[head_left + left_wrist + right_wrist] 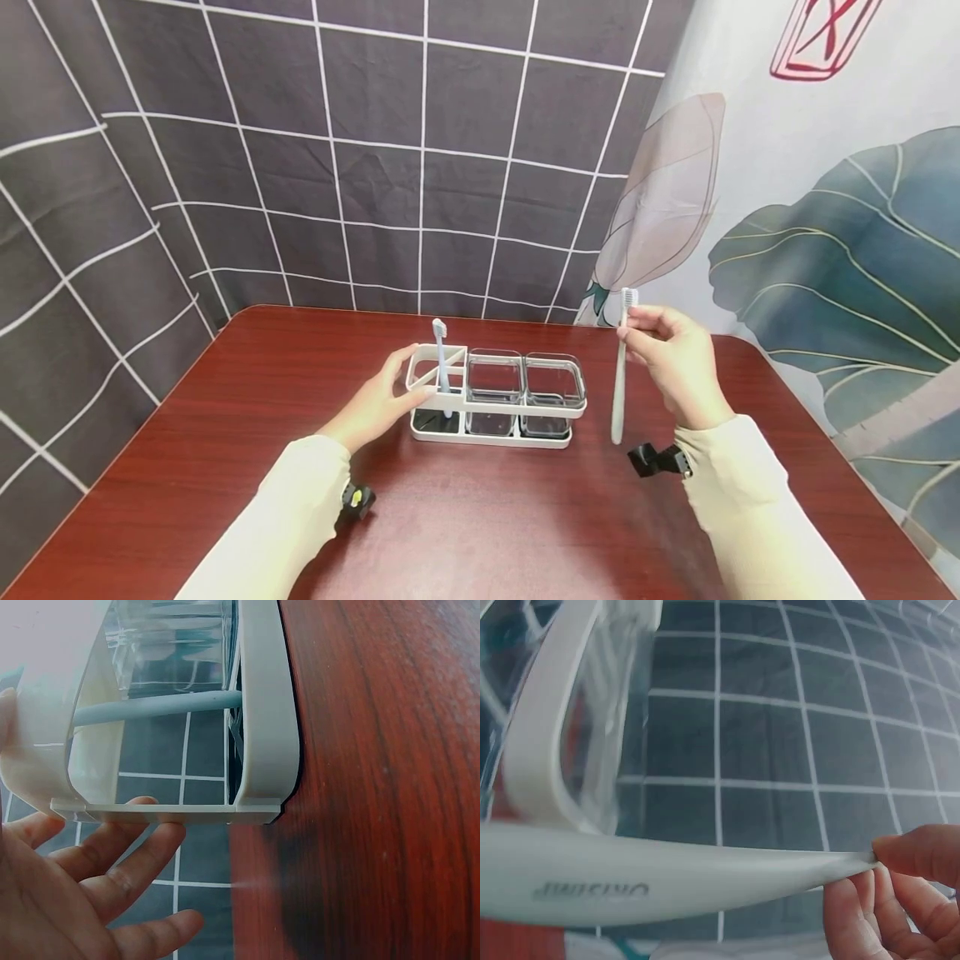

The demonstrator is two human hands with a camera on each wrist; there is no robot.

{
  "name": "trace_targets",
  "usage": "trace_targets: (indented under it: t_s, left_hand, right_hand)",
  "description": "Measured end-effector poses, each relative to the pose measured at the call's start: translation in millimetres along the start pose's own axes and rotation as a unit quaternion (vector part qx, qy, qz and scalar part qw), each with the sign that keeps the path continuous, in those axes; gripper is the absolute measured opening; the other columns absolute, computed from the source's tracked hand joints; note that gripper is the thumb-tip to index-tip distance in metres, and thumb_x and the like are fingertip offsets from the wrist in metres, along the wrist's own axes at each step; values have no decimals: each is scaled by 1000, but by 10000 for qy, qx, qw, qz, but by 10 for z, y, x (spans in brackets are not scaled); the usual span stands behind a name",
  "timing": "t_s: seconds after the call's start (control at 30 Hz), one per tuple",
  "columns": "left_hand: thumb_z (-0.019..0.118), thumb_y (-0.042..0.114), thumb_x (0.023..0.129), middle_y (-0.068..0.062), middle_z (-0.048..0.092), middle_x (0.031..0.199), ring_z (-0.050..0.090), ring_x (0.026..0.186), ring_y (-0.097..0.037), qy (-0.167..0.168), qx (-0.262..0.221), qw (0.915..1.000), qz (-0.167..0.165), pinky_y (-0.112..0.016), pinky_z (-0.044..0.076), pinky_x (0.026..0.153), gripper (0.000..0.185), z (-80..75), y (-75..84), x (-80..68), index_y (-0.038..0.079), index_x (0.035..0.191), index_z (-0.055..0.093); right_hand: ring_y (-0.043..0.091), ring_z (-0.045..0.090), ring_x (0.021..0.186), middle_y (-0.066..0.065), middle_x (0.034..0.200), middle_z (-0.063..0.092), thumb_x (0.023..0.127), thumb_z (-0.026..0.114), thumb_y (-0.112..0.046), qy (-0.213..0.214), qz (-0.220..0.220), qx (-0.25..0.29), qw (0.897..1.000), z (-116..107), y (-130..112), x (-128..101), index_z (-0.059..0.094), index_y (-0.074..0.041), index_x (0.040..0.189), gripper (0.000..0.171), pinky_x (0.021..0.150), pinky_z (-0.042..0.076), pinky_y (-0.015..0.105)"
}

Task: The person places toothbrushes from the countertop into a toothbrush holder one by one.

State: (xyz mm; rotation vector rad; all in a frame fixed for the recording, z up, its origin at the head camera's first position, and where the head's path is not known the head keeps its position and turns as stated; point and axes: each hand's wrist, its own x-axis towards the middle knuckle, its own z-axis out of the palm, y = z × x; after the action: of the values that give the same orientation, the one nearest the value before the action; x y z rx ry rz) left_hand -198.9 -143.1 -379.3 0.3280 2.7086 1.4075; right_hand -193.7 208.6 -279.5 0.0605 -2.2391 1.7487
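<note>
**Holding a toothbrush upright beside the holder**

Pinching a pale grey toothbrush [619,367] near its bristled end, with the right hand [675,362] raised above the counter [225,433]. Handle hanging straight down below the grip, bristles just above the fingertips [911,851], lower tip clear of the counter surface. In the right wrist view, seen close and blurred, with embossed lettering along the handle.

Resting against the left end of a white holder [497,406], the left hand [378,404]: fingers straight and relaxed, thumb toward the near edge, nothing curled round the frame. In the left wrist view, fingers [112,862] lying just under the holder's end wall.

Standing to the left of the right-hand grip, apart from it, on the counter. Within it, nearest the left hand, an open compartment with a blue toothbrush [442,358] leaning upright, head up. Between that compartment and the right-hand grip, two clear cups [525,379] side by side.

Behind everything, a dark grid-patterned cloth [337,167]; beyond the right hand, a leaf-printed curtain [825,250].
</note>
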Motion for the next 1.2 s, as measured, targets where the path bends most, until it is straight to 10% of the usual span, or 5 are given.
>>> trace_targets:
  t_s: [0.5, 1.2]
  left_hand:
    - [67, 38, 89, -16, 38, 150, 44, 131, -35, 23, -62, 10000, 22, -57, 33, 107, 78, 9, 0, 3, 18, 152, 25]
    - [66, 40, 90, -16, 36, 151, 45, 131, -36, 55, 16, 9999, 142, -58, 33, 106, 77, 8, -26, -8, 18, 151, 25]
  right_hand:
    - [9, 62, 69, 0, 82, 66, 83, 62, 16, 746, -566, 2024, 9748, 434, -215, -147, 65, -8, 96, 28, 62, 56, 22]
    - [10, 62, 73, 2, 87, 63, 83, 63, 13, 711, -961, 2781, 9531, 1023, -292, -151, 61, -4, 100, 24, 65, 56, 23]
